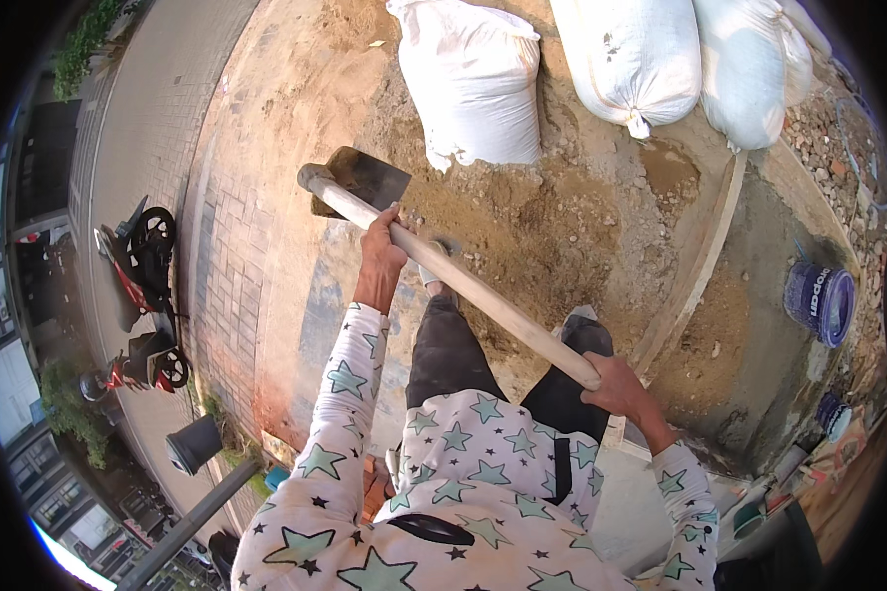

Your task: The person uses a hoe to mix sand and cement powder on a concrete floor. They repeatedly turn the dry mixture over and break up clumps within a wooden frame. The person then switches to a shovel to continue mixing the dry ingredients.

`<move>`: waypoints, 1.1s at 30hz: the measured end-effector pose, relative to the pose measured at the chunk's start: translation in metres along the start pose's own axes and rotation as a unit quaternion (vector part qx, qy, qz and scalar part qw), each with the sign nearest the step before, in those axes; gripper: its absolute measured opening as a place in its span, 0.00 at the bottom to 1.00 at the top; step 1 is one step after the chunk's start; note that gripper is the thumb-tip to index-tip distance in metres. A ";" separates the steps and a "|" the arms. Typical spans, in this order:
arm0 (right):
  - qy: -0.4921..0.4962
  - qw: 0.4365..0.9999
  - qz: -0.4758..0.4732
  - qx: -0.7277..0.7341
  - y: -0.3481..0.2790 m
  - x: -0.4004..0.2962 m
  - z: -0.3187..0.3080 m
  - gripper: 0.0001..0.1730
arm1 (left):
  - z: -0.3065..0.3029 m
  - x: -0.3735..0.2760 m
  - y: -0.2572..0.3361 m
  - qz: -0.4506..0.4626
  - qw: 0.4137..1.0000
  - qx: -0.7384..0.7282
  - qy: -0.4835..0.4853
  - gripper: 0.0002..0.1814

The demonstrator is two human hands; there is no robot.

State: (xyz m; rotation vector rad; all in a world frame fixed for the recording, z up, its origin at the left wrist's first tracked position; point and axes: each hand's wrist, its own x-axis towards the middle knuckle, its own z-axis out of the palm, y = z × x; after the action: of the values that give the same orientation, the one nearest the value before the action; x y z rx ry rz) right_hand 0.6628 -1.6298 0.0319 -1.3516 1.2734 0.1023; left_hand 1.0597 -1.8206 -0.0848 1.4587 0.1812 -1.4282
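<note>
Both hands grip the long wooden handle (488, 295) of a hoe, which runs slantwise across the view. My left hand (386, 240) is closed round it near the metal hoe blade (377, 181), and my right hand (621, 385) holds the opposite end. The blade is up at the left of the sand, with some brown dirt stuck to it; whether it touches the ground I cannot tell. Below and right of it lies damp, brown sand with small stones (539, 236), between and beyond my feet.
White woven sacks (473, 81), filled and bulging, stand at the top. A wooden board (698, 273) edges a wet cement patch on the right, where a purple plastic bucket (819, 303) stands. A motorcycle (140, 295) is parked beyond the brick paving at left.
</note>
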 end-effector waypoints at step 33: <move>0.039 0.929 0.225 0.292 -0.115 0.294 0.176 0.27 | -0.080 0.101 -0.089 0.011 0.950 0.303 -0.072 0.09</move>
State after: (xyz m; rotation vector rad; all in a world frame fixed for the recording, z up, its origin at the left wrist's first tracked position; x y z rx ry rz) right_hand 0.9645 -1.7080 -0.1515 -0.5456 1.5122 -0.0176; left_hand 1.0767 -1.7763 -0.2340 1.8203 -0.4009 -1.6458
